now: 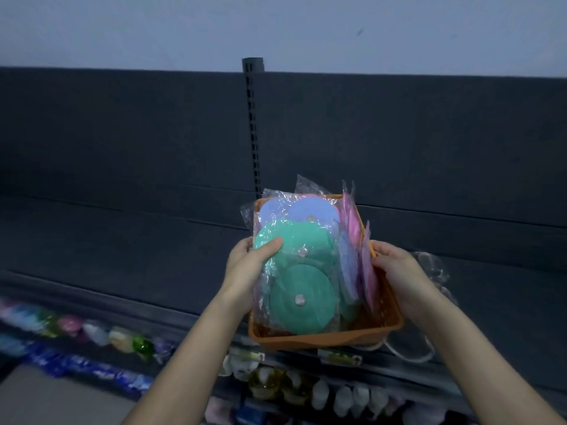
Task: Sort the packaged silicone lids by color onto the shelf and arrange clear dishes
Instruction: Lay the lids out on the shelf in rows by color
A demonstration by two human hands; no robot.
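Head camera, wide-angle: looks forward-down, close over basket (325,336), facing shelf (122,240).

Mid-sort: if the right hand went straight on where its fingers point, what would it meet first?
The right hand, gripping the orange plastic basket at its right rim, points left into it. First in line: the pink bagged silicone lids standing on edge there; fingertips look nearly touching, depth unclear.

Clear dishes (433,269) on dark shelf (129,240)
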